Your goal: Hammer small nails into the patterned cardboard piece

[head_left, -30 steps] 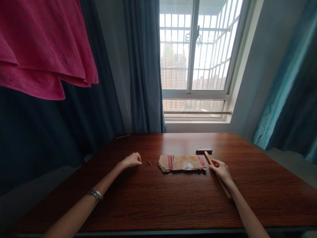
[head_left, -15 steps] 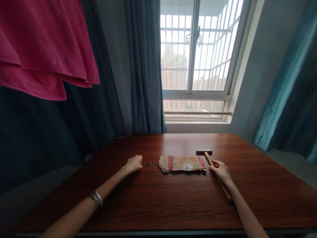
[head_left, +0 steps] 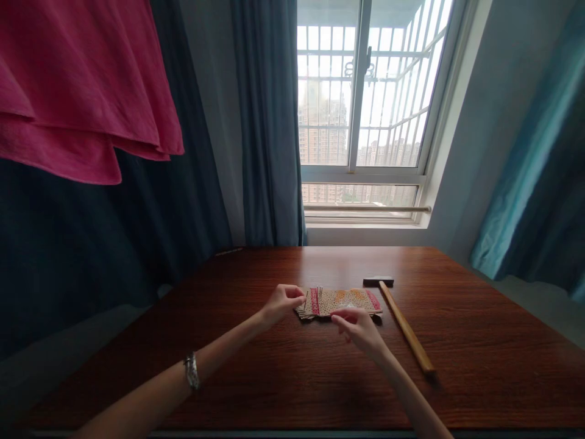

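Both hands are meeting at the middle of the frame over the cardboard point(head_left: 347, 300), a dotted strip lying flat on the table point(head_left: 283, 378). The left hand point(head_left: 282, 303) is pinching at the strip's left end with its fingertips closed tight; what sits between them is too small to tell. The right hand point(head_left: 359, 326) is curling in at the near edge, thumb and forefinger drawn together, and its contents are hidden too. A few thin nails point(head_left: 319, 291) are standing near the left stripe. The hammer point(head_left: 404, 326) is lying just right of the strip, untouched. Done well, I'd say, this means pressing the strip flat, pinching low and keeping the knuckles clear.
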Demonstrator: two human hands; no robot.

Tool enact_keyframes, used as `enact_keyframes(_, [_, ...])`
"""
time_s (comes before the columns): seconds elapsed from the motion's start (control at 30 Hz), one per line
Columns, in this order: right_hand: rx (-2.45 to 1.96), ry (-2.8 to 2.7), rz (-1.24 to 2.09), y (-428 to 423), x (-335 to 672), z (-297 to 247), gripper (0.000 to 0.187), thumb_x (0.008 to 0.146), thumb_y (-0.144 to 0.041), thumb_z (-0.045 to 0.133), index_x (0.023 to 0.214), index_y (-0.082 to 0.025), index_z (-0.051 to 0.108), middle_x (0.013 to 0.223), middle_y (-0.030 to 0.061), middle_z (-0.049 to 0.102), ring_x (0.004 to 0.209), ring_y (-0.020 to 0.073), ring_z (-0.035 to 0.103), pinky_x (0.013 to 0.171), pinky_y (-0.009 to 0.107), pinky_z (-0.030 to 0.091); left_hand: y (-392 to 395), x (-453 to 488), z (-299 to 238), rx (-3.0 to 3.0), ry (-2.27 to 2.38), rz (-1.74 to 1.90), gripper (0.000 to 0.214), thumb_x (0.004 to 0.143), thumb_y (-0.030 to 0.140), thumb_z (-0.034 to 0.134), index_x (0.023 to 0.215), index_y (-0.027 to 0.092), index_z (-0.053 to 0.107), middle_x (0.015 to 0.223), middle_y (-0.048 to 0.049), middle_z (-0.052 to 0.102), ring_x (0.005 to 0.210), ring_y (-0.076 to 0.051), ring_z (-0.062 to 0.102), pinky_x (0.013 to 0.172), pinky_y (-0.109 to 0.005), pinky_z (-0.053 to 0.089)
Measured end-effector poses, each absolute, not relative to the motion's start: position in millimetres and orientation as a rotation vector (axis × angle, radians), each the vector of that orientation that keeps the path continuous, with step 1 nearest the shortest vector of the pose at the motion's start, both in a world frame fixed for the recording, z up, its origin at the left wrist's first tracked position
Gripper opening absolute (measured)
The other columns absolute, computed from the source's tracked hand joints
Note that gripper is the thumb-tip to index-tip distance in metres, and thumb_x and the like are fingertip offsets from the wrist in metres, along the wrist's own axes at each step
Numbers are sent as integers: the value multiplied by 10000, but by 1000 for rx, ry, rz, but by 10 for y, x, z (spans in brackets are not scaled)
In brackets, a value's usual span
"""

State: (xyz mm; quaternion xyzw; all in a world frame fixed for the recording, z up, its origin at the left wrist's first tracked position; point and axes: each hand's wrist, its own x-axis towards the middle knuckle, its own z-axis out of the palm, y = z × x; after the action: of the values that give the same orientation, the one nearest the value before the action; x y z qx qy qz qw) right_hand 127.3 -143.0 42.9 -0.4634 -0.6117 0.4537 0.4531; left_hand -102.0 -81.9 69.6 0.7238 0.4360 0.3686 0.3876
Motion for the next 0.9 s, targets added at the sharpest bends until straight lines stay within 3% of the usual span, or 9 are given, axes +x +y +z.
enact_keyframes(0.17, [-1022,-1424,1356,-1523,977,366,371,639,-453,622,760,-108,684,536,6,545,425,67,445,349,177,368,-1226,-640,557,1802,964,930,209,686,294,568,697,95,630,655,-40,617,601,-115,532,549,-204,387])
enact_keyframes(0.57, [-1072,-1482,1323,-1281,1057,382,299,595,-378,648,743,-122,693,555,20,589,459,85,496,362,171,385,-1114,-563,396,1736,1011,981,234,697,345,582,701,116,628,667,-49,627,628,-144,558,573,-237,415])
enact_keyframes(0.73, [-1145,-1524,1108,-871,1193,381,273,599,-353,627,729,-119,679,584,24,621,436,79,484,368,178,383,-771,-671,354,1803,1079,1046,290,704,386,573,818,124,624,776,-65,630,693,-157,563,617,-254,431])
enact_keyframes(0.9, [-1207,-1626,834,-424,1279,301,315,674,-389,551,737,-111,684,653,61,663,562,130,565,483,213,427,-293,-811,244,2013,1197,962,358,621,258,630,953,131,582,829,-53,606,731,-158,546,644,-249,426])
